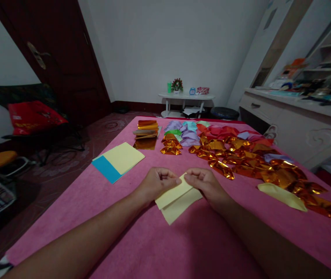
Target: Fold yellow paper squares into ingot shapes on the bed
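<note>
Forearms run in low over the pink tablecloth (pixel 124 232). Left hand (pixel 158 182) and right hand (pixel 204 184) meet mid-table, fingertips pinched shut on the top edge of a folded pale-yellow sheet (pixel 178 199) lying flat. Judgement: keep layers flush, press the crease down against the cloth.

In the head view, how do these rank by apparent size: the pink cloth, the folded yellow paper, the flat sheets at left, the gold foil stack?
1. pink cloth
2. flat sheets and folded yellow paper: alike, the paper is nearer, so unranked
3. gold foil stack, though farthest
</note>
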`<state>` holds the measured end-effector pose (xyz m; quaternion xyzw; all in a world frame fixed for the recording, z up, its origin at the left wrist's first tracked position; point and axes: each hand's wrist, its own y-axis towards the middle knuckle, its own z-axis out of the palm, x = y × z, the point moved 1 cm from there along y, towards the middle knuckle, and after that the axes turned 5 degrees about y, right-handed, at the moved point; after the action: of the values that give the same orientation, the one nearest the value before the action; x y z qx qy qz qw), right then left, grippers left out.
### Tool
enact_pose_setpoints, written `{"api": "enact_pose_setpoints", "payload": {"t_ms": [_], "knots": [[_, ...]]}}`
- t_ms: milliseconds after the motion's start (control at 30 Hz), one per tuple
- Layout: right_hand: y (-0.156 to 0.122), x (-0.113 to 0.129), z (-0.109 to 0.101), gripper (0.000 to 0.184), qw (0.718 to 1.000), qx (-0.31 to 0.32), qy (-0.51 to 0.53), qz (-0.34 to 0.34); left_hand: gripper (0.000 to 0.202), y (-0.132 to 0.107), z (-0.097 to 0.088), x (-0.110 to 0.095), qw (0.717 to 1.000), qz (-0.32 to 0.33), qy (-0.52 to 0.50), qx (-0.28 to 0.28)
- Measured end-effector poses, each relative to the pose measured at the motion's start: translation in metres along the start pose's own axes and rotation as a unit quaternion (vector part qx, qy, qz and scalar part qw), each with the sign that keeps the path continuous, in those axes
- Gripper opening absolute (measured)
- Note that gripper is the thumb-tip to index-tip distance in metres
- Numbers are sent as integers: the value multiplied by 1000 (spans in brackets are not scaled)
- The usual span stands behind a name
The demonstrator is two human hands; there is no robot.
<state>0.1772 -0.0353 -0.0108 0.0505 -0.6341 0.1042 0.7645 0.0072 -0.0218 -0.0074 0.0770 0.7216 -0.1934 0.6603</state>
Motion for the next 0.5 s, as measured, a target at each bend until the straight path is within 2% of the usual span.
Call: {"api": "enact_pose_setpoints", "payload": {"t_ms": [100, 200, 300, 400, 500], "knots": [[-1, -1, -2, 30, 998, -54, -33, -5, 36, 2, -1, 3, 1000, 8, 13, 20], [0, -5, -9, 25, 991, -132, -2, -22, 34, 5, -5, 5, 1000, 16, 4, 26], [1, -7, -16, 23, 981, -189, 41, -34, 33, 8, -11, 6, 999, 29, 4, -17], [2, -7, -18, 24, 975, -208, 66, -40, 29, 9, -15, 6, 997, 45, 5, -68], [3, -5, -18, 26, 969, -227, 83, -51, 26, 8, -16, 5, 994, 65, -31, -80]]}}
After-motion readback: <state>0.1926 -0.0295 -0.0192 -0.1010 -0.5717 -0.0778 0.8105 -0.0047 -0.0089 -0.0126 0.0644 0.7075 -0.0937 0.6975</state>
